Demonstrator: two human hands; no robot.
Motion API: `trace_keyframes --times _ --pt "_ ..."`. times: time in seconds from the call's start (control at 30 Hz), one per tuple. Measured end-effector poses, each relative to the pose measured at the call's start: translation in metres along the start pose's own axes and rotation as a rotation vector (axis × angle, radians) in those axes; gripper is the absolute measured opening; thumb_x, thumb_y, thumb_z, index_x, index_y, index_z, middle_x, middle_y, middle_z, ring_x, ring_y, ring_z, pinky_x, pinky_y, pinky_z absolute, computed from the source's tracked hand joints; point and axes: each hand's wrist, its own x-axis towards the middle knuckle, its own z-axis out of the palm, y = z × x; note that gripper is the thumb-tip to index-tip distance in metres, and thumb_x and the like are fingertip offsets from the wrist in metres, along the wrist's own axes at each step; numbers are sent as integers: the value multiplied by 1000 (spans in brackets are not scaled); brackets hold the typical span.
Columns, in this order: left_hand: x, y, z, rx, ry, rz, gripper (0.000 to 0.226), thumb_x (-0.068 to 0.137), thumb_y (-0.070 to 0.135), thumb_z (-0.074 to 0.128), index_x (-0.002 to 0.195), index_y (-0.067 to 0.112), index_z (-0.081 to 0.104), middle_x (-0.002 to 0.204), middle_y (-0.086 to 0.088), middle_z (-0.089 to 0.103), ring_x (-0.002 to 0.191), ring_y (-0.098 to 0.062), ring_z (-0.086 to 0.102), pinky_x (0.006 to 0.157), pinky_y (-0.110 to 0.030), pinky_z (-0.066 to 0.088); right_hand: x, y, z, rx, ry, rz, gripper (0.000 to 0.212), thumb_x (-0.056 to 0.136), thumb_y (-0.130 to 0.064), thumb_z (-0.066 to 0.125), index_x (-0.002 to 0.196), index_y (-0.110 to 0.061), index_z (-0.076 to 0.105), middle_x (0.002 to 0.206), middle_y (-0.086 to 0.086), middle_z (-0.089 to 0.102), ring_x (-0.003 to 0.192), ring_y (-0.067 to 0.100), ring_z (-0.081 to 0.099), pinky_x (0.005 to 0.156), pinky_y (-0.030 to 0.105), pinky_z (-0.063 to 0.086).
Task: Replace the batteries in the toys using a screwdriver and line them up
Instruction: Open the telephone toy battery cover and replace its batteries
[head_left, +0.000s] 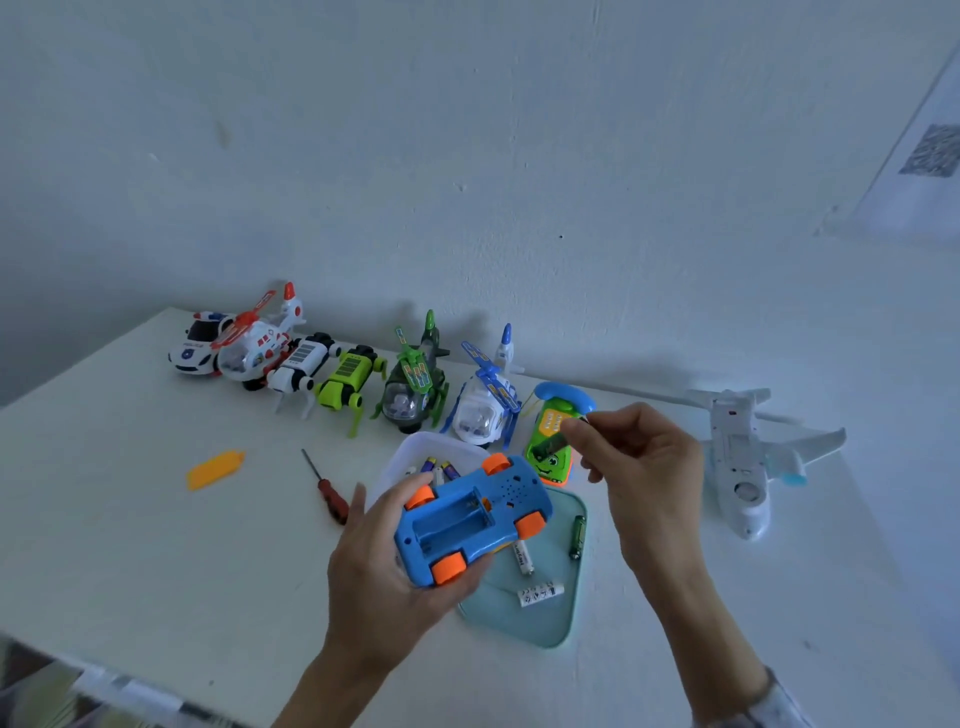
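Observation:
My left hand (379, 587) grips a blue toy car (470, 519) with orange wheels, turned belly up, its battery bay open and empty. My right hand (639, 467) pinches a dark green battery (551, 446) above the car's right end. A red-handled screwdriver (324, 486) lies on the table left of the car. The orange battery cover (214, 469) lies further left. A white tub (410, 452) behind the car holds several batteries. On the teal tray (545, 618) lie three batteries. Finished toys stand in a row along the wall.
The row runs from a police car (195, 345) through a red-white helicopter (254, 343), two robot dogs, a green helicopter (415, 382), a blue-white helicopter (485, 405) to a toy phone (553, 431). A white toy plane (743, 457) lies belly up at the right.

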Motion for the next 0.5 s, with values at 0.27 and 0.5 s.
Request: trace_keyframes --times 0.27,0.5 --pt "3 4 1 113 -17 43 77 63 66 72 118 14 59 97 12 67 87 -6 63 116 -42 24 -40 2 29 -64 -211 -44 20 68 -4 82 70 -17 67 69 4 69 60 21 59 58 28 50" --pt "8 9 6 96 -4 110 67 59 57 71 115 26 51 100 25 58 91 2 58 116 -32 19 -52 22 37 -248 -262 -491 21 69 -4 77 73 -23 66 82 -9 66 71 5 59 67 13 47"
